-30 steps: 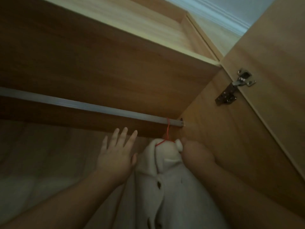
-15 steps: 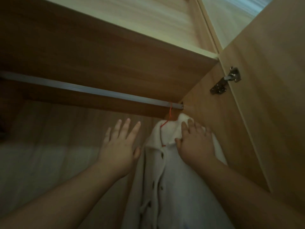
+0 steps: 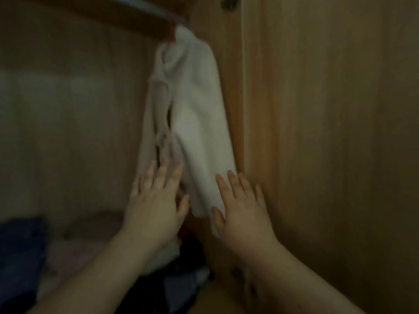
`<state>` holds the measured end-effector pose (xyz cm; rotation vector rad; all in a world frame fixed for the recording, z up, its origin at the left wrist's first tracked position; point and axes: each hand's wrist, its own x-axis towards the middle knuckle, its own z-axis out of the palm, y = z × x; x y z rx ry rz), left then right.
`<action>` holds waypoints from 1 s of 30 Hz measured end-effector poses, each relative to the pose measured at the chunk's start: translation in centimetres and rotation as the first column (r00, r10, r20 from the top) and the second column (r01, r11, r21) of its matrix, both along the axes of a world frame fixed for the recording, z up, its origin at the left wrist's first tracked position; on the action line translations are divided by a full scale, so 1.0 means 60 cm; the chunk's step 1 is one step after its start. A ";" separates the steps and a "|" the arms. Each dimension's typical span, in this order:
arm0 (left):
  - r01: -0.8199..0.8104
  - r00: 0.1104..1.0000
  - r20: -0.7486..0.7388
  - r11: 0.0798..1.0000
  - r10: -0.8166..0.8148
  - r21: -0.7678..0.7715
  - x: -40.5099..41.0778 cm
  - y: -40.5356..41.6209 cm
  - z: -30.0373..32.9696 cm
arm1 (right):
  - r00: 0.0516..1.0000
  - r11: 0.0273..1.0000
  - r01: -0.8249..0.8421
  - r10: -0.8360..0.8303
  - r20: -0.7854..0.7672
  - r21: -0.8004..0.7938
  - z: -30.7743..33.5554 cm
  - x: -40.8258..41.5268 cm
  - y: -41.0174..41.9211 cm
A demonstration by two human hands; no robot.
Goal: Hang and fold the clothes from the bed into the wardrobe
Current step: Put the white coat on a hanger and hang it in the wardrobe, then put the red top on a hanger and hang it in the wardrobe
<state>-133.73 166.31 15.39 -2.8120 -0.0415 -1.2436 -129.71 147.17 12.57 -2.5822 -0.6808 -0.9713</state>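
A person's left hand (image 3: 156,207) and right hand (image 3: 242,211) are reaching flat-fingered, each grip wide and holding nothing, toward one white garment (image 3: 192,114) hanging from the rail (image 3: 145,7) at the wardrobe's right wall (image 3: 231,87). Smoothing downward with light palms is looking wisest, lest it slip off. Showing: two hands, one hung garment, one blurred heap of clothes (image 3: 176,268) below
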 end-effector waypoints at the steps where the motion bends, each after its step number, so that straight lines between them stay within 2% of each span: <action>1: 0.015 0.999 -0.043 0.999 -0.017 -0.041 -0.018 -0.019 -0.036 | 0.999 1.000 0.018 -0.019 -0.049 -0.016 -0.033 -0.030 -0.027; 5: 0.084 0.984 -0.140 0.977 -0.113 -0.197 -0.106 -0.104 -0.185 | 0.976 1.000 0.029 -0.029 -0.217 -0.005 -0.163 -0.155 -0.145; 8: 0.069 0.961 -0.238 0.955 -0.142 -0.290 -0.172 -0.183 -0.291 | 0.946 0.996 0.083 -0.085 -0.312 -0.022 -0.259 -0.235 -0.232; 12: 0.086 0.890 -0.401 0.943 -0.218 -0.323 -0.255 -0.322 -0.405 | 0.859 0.980 0.181 -0.196 -0.473 -0.079 -0.371 -0.345 -0.363; 15: 0.127 0.827 -0.487 0.937 -0.282 -0.327 -0.308 -0.449 -0.470 | 0.821 0.965 0.231 -0.262 -0.508 -0.125 -0.420 -0.418 -0.482; 24: 0.321 0.689 -0.559 0.886 -0.462 -0.335 -0.416 -0.885 -0.565 | 0.691 0.880 0.431 -0.464 -0.554 -0.200 -0.500 -0.613 -0.898; 30: 0.457 0.550 -0.621 0.824 -0.558 -0.336 -0.477 -1.103 -0.582 | 0.587 0.795 0.578 -0.562 -0.583 -0.185 -0.522 -0.727 -1.089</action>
